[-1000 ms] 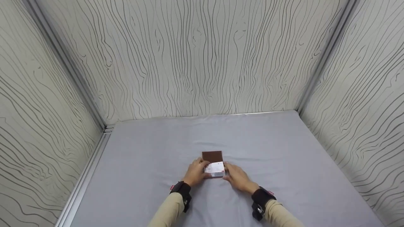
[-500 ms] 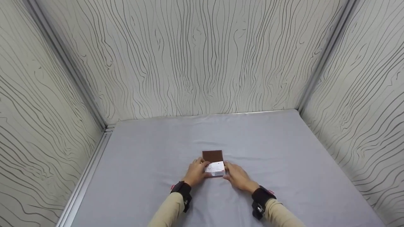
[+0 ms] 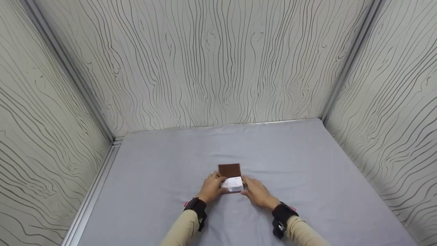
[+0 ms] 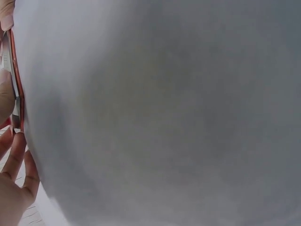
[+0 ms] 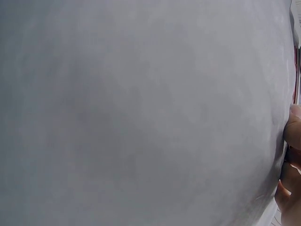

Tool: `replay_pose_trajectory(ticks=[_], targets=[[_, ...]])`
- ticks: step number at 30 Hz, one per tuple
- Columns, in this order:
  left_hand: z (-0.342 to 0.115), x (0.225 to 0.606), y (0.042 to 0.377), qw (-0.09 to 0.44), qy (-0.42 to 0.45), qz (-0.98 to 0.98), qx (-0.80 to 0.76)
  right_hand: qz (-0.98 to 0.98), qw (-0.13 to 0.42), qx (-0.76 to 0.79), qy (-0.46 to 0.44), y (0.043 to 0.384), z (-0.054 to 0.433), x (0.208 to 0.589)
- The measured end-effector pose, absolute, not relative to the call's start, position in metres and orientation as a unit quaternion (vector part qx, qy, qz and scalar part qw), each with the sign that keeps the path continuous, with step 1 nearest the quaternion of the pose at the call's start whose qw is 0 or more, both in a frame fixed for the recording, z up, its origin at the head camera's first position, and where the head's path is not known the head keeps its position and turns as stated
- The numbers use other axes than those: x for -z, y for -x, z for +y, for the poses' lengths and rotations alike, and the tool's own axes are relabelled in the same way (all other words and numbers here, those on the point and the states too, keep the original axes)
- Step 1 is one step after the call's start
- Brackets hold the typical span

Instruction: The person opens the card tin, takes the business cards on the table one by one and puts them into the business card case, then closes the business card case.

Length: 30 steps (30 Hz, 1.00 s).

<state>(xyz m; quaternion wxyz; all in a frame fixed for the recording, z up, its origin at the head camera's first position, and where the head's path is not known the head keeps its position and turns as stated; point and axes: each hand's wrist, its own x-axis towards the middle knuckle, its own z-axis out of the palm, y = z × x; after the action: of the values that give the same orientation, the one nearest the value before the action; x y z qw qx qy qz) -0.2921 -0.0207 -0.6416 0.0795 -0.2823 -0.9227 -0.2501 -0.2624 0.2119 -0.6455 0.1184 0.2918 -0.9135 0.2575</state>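
Observation:
In the head view, a small brown card case (image 3: 229, 169) lies unfolded on the grey cloth, its bare flap on the far side. A white printed card (image 3: 235, 181) sits over its near half, under a glossy clear strip. My left hand (image 3: 211, 188) grips the left side, thumb and fingers bent around the edge and overlapping the card. At the right edge, my right hand (image 3: 258, 192) pinches the case between thumb and fingers. The left wrist view shows the case (image 4: 19, 80) edge-on, with fingertips at both ends; the right wrist view catches only a sliver of it.
Grey cloth (image 3: 164, 160) with soft wrinkles covers the table. Pale panels (image 3: 205, 61) with wood-grain lines rise at the back and both sides. A metal rail (image 3: 90, 194) runs along the left table edge. Both wrists wear black camera straps (image 3: 285, 213).
Both hands keep their hold and hardly move. The white card's far edge sits slightly nearer the person, and a little more of the brown flap shows.

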Motion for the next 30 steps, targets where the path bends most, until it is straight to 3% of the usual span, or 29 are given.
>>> replay_pose_trajectory(ticks=[7, 20, 30], targets=[[-0.021, 0.643, 0.291, 0.107, 0.299, -0.915, 0.248, -0.915, 0.119, -0.253, -0.289, 0.262, 0.212, 0.646], [-0.022, 0.639, 0.295, 0.051, 0.298, -0.925, 0.229, -0.917, 0.106, -0.263, -0.280, 0.259, 0.212, 0.643], [-0.023, 0.633, 0.303, 0.038, 0.280, -0.923, 0.263, -0.908, 0.150, -0.248, -0.304, 0.258, 0.212, 0.646]])
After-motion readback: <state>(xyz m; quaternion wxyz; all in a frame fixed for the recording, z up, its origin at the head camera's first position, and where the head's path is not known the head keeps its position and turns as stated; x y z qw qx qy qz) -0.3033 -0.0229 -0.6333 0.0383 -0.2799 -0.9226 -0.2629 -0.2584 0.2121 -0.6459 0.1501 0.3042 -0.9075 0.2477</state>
